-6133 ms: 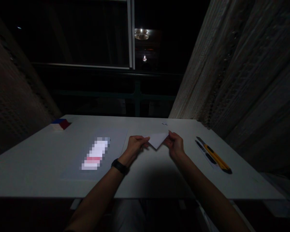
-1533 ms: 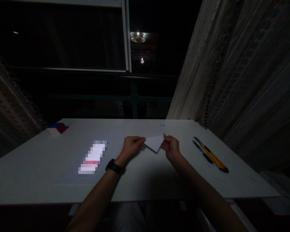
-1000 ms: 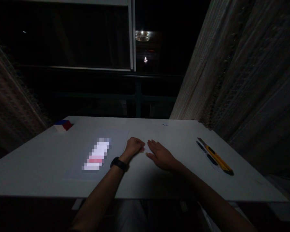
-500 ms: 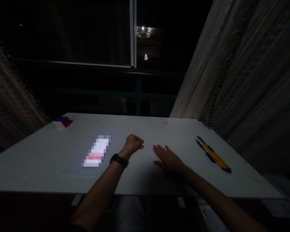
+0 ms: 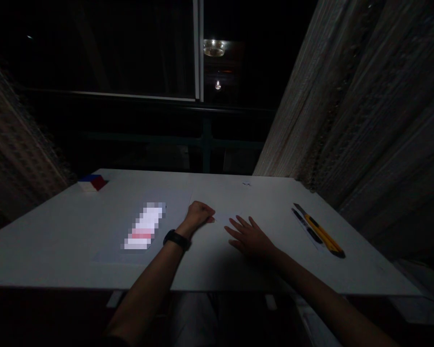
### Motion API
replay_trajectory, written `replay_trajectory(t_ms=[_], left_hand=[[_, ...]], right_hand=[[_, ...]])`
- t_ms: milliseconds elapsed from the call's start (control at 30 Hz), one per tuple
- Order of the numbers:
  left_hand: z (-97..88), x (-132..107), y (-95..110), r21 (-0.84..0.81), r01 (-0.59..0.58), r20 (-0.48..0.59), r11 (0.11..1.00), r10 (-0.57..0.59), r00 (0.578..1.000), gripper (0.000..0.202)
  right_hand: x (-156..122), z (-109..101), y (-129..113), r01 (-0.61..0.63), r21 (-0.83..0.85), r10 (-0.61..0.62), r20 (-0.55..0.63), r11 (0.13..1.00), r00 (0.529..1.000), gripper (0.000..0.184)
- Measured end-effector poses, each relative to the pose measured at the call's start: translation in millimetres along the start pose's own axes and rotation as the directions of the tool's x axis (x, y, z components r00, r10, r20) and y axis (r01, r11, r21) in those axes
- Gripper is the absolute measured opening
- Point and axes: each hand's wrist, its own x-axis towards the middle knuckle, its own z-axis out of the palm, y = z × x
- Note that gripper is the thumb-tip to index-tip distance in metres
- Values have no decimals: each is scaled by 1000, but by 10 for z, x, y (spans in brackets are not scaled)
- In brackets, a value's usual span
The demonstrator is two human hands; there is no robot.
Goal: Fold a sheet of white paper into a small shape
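A small folded white paper [image 5: 227, 218] lies flat on the white table [image 5: 58, 241] in dim light. My left hand [image 5: 199, 215], with a dark watch on the wrist, is curled in a fist and its fingertips press the paper's left edge. My right hand [image 5: 249, 235] lies flat with fingers spread, resting on the paper's right part and hiding some of it.
A large sheet of paper [image 5: 173, 202] lies left of my hands. A yellow utility knife [image 5: 323, 235] and a dark pen [image 5: 304, 225] lie at the right. A red and blue block [image 5: 91, 182] sits at the far left corner. Curtains hang on both sides.
The folded paper, held in the air between both hands earlier, now lies on the table. My right hand has flattened on it and slid slightly right; my left fist pins its left edge.
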Motion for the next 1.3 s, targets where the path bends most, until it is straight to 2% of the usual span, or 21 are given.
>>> replay_trajectory(t_ms=[200,433,633,900,1133,1233,1267,1300], left_hand=[[-8,10,-25,34,-30,24,999,29,999,12],[-16,55,-80,237,-107,-2,965,111,994,8],[-7,89,-110,194,-84,-2,977,86,996,9],[-22,15,-24,173,-78,14,982,77,997,10],[-37,-10,31,215,-71,29,974,66,997,9],[-63,-78,110,367,-142,63,919,128,990,15],[-54,-136,145,455,-203,80,867,187,979,17],[-30,-213,176,568,-297,89,767,302,949,21]], right_hand=[[-5,-42,1,6,29,-6,-4,1000,1000,42],[-10,-16,-3,20,19,-19,-86,1000,996,37],[-30,-17,1,-51,7,52,-82,999,995,43],[-46,-65,21,-104,-34,100,-84,994,991,44],[-43,-82,42,-107,-49,102,-96,993,990,41],[-40,-70,34,-111,-40,107,-95,993,990,41],[-39,-68,31,-110,-36,106,-95,993,990,41],[-38,-66,29,-109,-33,106,-95,993,990,41]])
